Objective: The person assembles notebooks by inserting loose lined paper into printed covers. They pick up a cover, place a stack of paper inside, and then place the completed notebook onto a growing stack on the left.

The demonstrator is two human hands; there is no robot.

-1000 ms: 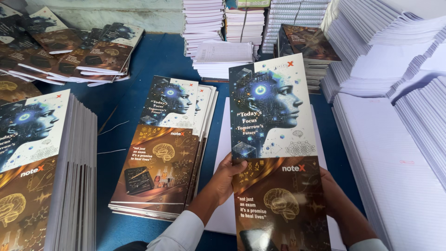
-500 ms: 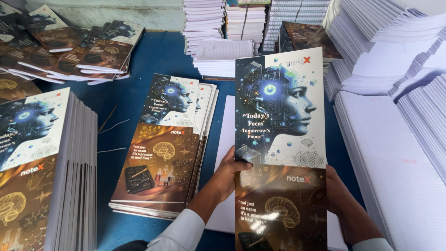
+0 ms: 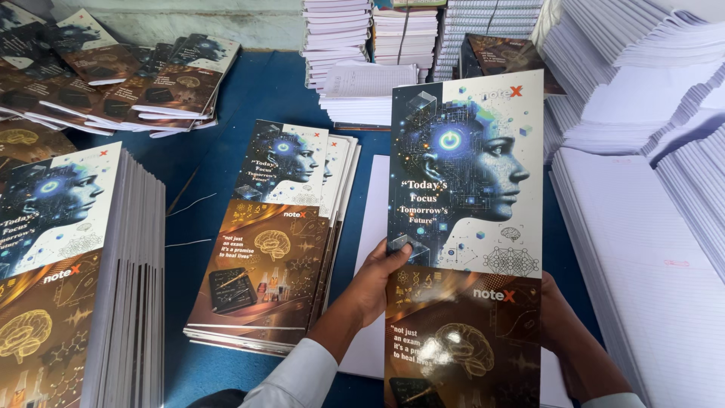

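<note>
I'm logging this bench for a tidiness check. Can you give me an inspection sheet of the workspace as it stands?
Surface: blue table top, largely covered.
Job's things: long glossy printed cover sheet held upright over white paper sheets.
Clutter: stacks of the same covers, scattered covers, thin loose strands.
Grippers: left hand and right hand grip the sheet's side edges.
Cables: nothing seen.
Surroundings: tall white ruled-paper piles.
</note>
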